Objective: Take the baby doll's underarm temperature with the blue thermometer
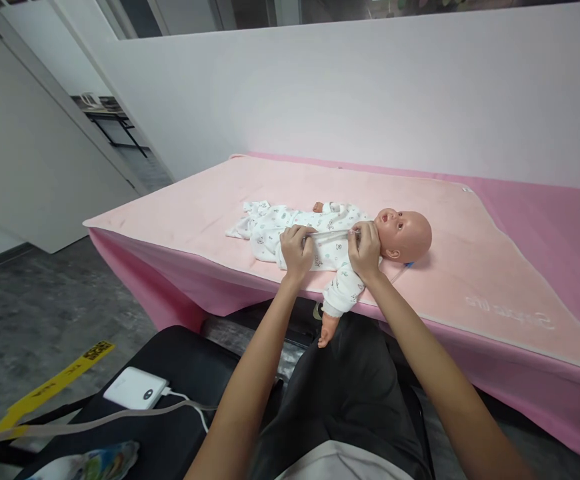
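A bald baby doll (404, 235) lies on its back with its head to the right. It wears a white patterned baby romper (333, 255) that covers its body and legs. My left hand (297, 250) is closed on the front of the romper near the doll's waist. Up by the doll's neck, my right hand (365, 250) pinches the same garment, and a strip of its edge is drawn straight between the two. One doll hand (329, 330) hangs over the table's near edge; the other (318, 207) rests on the far side.
Beneath the doll is a pale pink mat (185, 207) over a darker pink tablecloth (560, 220), against a white wall (345, 100). To my left, a black chair (185, 367) carries a white power bank (136, 388) with a cable and a colourful packet (110, 460).
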Demonstrator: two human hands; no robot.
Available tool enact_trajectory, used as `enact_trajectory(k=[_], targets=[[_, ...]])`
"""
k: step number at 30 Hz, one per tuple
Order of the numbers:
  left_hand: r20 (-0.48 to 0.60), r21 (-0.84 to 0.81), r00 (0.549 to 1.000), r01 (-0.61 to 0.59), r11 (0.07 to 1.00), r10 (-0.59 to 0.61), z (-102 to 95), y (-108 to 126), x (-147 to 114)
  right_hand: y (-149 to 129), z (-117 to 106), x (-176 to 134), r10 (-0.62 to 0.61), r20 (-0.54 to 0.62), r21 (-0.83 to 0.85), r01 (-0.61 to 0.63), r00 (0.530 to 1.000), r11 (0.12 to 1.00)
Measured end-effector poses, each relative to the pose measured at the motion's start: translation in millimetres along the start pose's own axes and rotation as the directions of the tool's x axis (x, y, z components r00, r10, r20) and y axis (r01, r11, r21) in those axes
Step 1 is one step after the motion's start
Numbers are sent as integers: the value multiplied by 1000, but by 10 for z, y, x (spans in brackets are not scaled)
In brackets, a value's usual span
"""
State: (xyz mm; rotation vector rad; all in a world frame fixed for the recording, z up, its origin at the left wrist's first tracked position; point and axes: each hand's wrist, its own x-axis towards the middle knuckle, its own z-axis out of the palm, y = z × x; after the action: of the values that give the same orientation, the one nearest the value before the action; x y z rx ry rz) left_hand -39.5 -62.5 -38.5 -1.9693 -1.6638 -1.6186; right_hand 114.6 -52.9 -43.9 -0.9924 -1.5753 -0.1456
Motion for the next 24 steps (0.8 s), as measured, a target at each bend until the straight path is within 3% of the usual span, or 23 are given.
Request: enact_trajectory(k=[8,17,21,24], targets=[[-67,-14,997,46,999,-47,1,15,1,-12,-3,7,5,7,-12,-5,1000,1000],[-248,109,963,136,985,-106,51,-26,-14,-3,24,2,9,-4,-51,-10,1000,999],[-95,162,993,-54,985,70,104,-18,36,-28,-15,7,-70,41,-164,76,997,984],[7,119,996,-90,989,89,148,45,145,-86,-212,-61,-153,88,-249,171,984,953]])
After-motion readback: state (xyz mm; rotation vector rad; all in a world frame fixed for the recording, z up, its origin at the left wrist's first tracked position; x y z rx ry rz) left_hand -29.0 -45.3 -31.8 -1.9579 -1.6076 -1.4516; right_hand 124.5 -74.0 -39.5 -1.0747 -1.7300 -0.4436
